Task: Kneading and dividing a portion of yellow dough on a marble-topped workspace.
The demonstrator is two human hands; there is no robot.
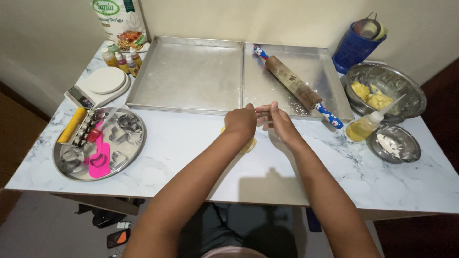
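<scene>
Dough (248, 145), a yellow piece, lies on the marble desk (267, 177) under your left hand (240, 122), which presses it with curled fingers. Your right hand (279, 122) rests beside it, fingers stretched out, holding nothing, near the rolling pin (293, 85).

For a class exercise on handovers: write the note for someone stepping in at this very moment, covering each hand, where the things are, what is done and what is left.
Left hand: pressing on the yellow dough on the table, grip hidden.
Right hand: fingers straight, beside the left, holding nothing seen.
Rolling pin: lying on the right tray.
Left tray: bare.
Cutters: in the round dish, left.
More dough in the bowl, right.
Done: one piece of dough out on the table.
Left: rolling, cutting; no shapes on the trays yet.
</scene>
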